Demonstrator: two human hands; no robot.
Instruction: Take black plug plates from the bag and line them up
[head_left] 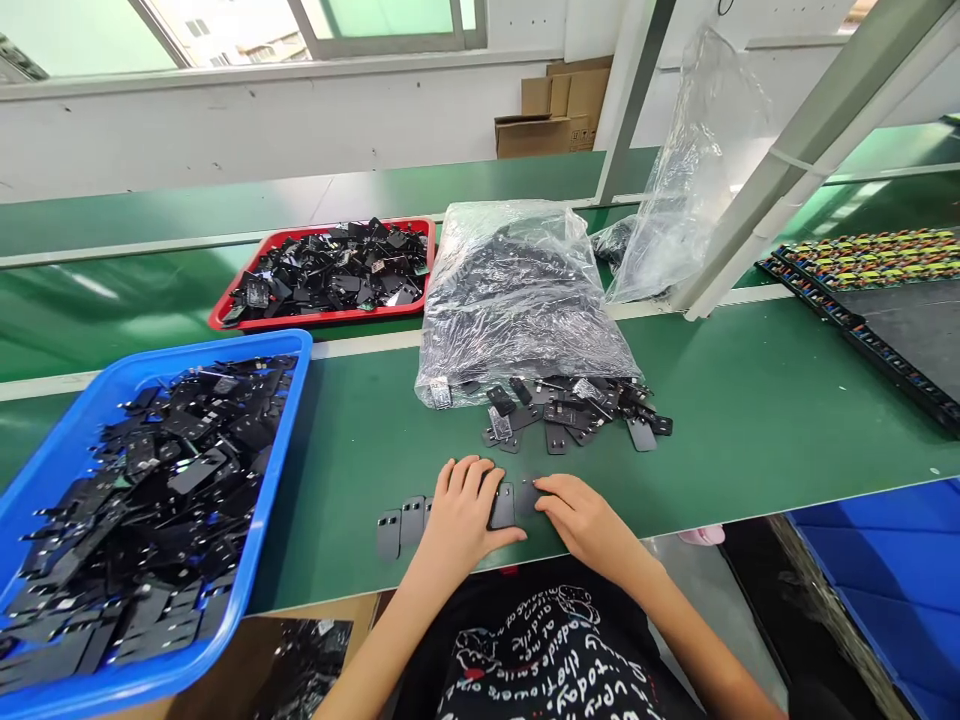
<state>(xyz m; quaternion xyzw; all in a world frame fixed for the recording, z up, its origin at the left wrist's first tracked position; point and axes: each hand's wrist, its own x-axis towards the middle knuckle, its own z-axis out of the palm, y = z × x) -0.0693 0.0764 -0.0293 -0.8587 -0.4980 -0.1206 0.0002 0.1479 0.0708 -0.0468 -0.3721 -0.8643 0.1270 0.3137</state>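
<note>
A short row of flat black plates with rounded corners lies near the front edge of the bench; its left end shows a bare plate. My left hand rests over the middle of this row, fingers stretched out and thumb apart, hiding some plates. Just right of that thumb lies another black plate. At the row's right end, my right hand pinches the edge of a black plate between thumb and fingertips. Beyond both hands is a loose pile of black pieces, some with small metal pins.
A clear plastic bag full of black parts lies behind the pile. To the left stand a blue bin and a red tray, both heaped with black parts. A slanted post rises at right, near a rack of colourful components.
</note>
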